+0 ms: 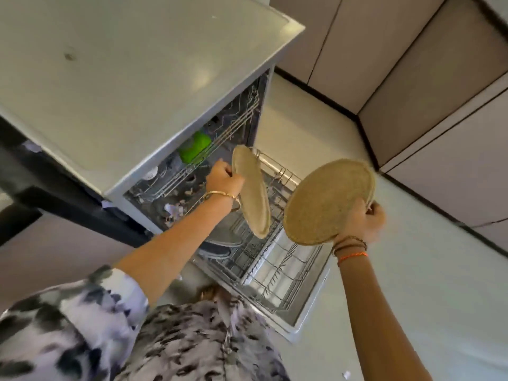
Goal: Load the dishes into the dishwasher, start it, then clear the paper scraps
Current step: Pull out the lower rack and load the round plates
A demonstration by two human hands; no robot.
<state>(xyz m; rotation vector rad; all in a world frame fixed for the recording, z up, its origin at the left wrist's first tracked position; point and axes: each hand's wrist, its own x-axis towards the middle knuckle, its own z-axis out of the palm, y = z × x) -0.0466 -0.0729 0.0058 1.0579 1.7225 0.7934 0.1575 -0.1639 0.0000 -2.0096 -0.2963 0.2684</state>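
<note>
plates: two, tan | left hand (224, 176) grips plate one (251, 192) edge-on, upright, over rack (277, 268) | right hand (362, 221) pinches plate two (327, 202), face toward camera

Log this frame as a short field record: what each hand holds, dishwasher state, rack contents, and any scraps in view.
left hand: left hand grips the rim of a tan plate, held edge-on over the lower rack
right hand: right hand grips a second tan plate, face toward the camera
dishwasher: dishwasher door open, lower rack pulled out
lower rack: dark dishes at its inner end, rest bare
upper rack: green cup
scraps: paper scrap on the floor
</note>
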